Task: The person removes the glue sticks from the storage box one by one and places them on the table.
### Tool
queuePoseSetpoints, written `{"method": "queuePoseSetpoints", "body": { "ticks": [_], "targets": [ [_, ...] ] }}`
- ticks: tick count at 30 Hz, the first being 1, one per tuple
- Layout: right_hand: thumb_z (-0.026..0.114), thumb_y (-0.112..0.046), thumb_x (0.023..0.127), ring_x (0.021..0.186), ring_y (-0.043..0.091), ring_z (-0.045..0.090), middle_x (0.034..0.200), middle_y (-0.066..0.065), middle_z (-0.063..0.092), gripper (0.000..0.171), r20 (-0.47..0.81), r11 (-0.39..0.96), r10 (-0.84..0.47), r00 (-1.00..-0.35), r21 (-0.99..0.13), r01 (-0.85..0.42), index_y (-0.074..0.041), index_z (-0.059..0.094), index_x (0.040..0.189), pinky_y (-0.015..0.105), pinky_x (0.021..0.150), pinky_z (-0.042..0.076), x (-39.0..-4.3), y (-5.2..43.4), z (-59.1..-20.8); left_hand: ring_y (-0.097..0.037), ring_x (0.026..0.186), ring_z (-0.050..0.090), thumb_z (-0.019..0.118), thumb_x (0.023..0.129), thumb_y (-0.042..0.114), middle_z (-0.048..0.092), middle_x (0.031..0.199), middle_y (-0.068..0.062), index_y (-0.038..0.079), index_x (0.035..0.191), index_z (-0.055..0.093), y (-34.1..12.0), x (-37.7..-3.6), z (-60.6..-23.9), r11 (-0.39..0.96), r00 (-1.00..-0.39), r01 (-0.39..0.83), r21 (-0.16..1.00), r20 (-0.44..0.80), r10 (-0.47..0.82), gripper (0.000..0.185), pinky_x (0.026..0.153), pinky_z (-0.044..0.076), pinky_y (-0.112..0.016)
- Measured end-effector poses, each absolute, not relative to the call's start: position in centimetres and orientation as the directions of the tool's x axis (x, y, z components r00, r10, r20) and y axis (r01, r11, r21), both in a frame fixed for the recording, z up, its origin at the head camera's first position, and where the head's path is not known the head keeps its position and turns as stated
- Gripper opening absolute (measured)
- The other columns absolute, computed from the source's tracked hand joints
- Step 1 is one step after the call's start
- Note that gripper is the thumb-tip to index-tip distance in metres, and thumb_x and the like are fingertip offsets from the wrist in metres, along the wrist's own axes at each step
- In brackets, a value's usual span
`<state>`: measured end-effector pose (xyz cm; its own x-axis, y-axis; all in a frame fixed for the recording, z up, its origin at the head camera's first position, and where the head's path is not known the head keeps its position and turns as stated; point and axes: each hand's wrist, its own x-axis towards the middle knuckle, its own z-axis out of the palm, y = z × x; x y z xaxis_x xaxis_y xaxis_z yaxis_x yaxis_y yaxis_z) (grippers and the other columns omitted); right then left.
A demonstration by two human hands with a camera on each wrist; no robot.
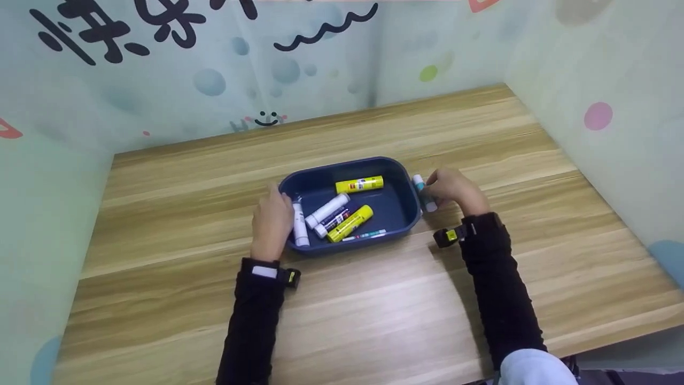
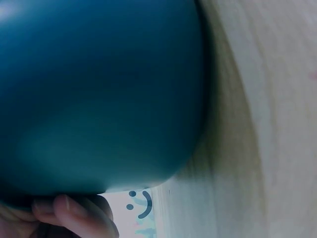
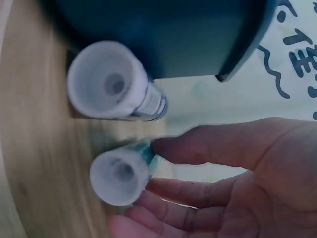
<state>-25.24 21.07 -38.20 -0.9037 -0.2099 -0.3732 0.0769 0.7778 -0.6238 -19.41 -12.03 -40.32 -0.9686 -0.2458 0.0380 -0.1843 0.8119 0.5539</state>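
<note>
A dark blue plastic bin (image 1: 393, 211) sits mid-table with several glue sticks in it, among them a yellow glue stick (image 1: 359, 184) at the back and a white glue stick (image 1: 300, 223) by the left wall. My left hand (image 1: 271, 222) grips the bin's left end; its fingers (image 2: 81, 215) show under the blue wall in the left wrist view. Outside the right end, my right hand (image 1: 454, 188) pinches a teal-and-white glue stick (image 3: 121, 177) between thumb and fingers. Another white-ended glue stick (image 3: 106, 82) with a dark label lies between it and the bin.
The wood-grain table (image 1: 176, 224) meets printed wall panels at the back and both sides. A slim teal-and-white object (image 1: 366, 235) lies along the bin's front inner wall, close to a second yellow glue stick (image 1: 350, 223).
</note>
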Motion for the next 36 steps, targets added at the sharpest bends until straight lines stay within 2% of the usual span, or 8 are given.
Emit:
{"method": "queuePoseSetpoints", "body": {
  "ticks": [6, 10, 14, 17, 20, 26, 31, 36],
  "targets": [
    [0.053, -0.01, 0.081, 0.052, 0.011, 0.055, 0.066, 0.006, 0.057, 0.026, -0.384, 0.789, -0.211, -0.899, -0.61, 0.075, 0.01, 0.06, 0.095, 0.027, 0.054, 0.052, -25.2, 21.2, -38.1, -0.043, 0.086, 0.06, 0.037, 0.095, 0.02, 0.06, 0.097, -0.029, 0.0, 0.113, 0.042, -12.0, -19.4, -40.3, 0.811, -0.969, -0.177, 0.558, 0.047, -0.244, 0.027, 0.066, 0.049, -0.052],
    [0.051, -0.013, 0.085, 0.059, 0.013, 0.055, 0.07, 0.006, 0.056, 0.033, -0.383, 0.789, -0.192, -0.904, -0.607, 0.09, 0.01, 0.054, 0.108, 0.028, 0.058, 0.052, -24.8, 21.2, -37.4, -0.043, 0.086, 0.061, 0.037, 0.094, 0.019, 0.06, 0.095, -0.029, -0.001, 0.11, 0.043, -11.9, -19.4, -40.3, 0.816, -0.967, -0.176, 0.551, 0.056, -0.247, 0.026, 0.066, 0.049, -0.052],
    [0.048, -0.017, 0.091, 0.061, 0.014, 0.057, 0.082, 0.012, 0.058, 0.041, -0.376, 0.793, -0.178, -0.909, -0.602, 0.094, 0.011, 0.045, 0.121, 0.029, 0.061, 0.051, -24.5, 20.8, -36.5, -0.043, 0.089, 0.06, 0.037, 0.094, 0.019, 0.06, 0.098, -0.029, -0.001, 0.111, 0.044, -11.9, -19.5, -40.3, 0.812, -0.967, -0.18, 0.556, 0.051, -0.249, 0.027, 0.069, 0.049, -0.052],
    [0.046, -0.018, 0.092, 0.063, 0.02, 0.061, 0.095, 0.02, 0.059, 0.042, -0.33, 0.815, -0.157, -0.931, -0.575, 0.066, 0.008, 0.042, 0.125, 0.03, 0.063, 0.051, -24.3, 20.2, -35.7, -0.043, 0.091, 0.06, 0.037, 0.094, 0.019, 0.059, 0.1, -0.029, -0.001, 0.113, 0.044, -11.9, -19.5, -40.3, 0.808, -0.967, -0.187, 0.559, 0.041, -0.252, 0.028, 0.07, 0.049, -0.053],
    [0.046, -0.02, 0.092, 0.074, 0.028, 0.063, 0.105, 0.022, 0.059, 0.039, -0.235, 0.829, -0.144, -0.961, -0.559, 0.012, 0.003, 0.046, 0.123, 0.032, 0.067, 0.05, -23.9, 19.1, -35.0, -0.043, 0.091, 0.06, 0.037, 0.094, 0.02, 0.059, 0.1, -0.03, 0.0, 0.114, 0.044, -11.9, -19.5, -40.3, 0.806, -0.966, -0.193, 0.56, 0.034, -0.255, 0.029, 0.07, 0.049, -0.053],
    [0.052, -0.022, 0.09, 0.088, 0.027, 0.057, 0.098, 0.017, 0.061, 0.028, -0.084, 0.817, -0.221, -0.972, -0.559, -0.137, -0.002, 0.055, 0.109, 0.038, 0.075, 0.047, -22.4, 15.6, -34.6, -0.043, 0.092, 0.059, 0.036, 0.095, 0.02, 0.059, 0.102, -0.03, -0.001, 0.116, 0.042, -11.9, -19.6, -40.3, 0.807, -0.968, -0.197, 0.557, 0.018, -0.249, 0.03, 0.071, 0.049, -0.052],
    [0.054, -0.024, 0.089, 0.089, 0.026, 0.057, 0.099, 0.015, 0.062, 0.029, -0.13, 0.835, -0.321, -0.938, -0.507, -0.215, -0.001, 0.056, 0.107, 0.039, 0.079, 0.047, -21.4, 13.0, -35.5, -0.043, 0.091, 0.059, 0.036, 0.095, 0.021, 0.059, 0.102, -0.03, -0.001, 0.115, 0.042, -11.9, -19.6, -40.3, 0.805, -0.967, -0.203, 0.557, 0.014, -0.254, 0.03, 0.071, 0.049, -0.052],
    [0.053, -0.034, 0.089, 0.09, 0.025, 0.059, 0.102, 0.013, 0.062, 0.036, -0.243, 0.881, -0.344, -0.907, -0.417, -0.222, -0.004, 0.055, 0.11, 0.039, 0.079, 0.048, -20.9, 11.3, -37.0, -0.043, 0.09, 0.06, 0.036, 0.095, 0.021, 0.059, 0.102, -0.029, 0.0, 0.116, 0.042, -11.9, -19.5, -40.3, 0.808, -0.966, -0.208, 0.552, 0.017, -0.26, 0.03, 0.069, 0.05, -0.052]
  ]
}}
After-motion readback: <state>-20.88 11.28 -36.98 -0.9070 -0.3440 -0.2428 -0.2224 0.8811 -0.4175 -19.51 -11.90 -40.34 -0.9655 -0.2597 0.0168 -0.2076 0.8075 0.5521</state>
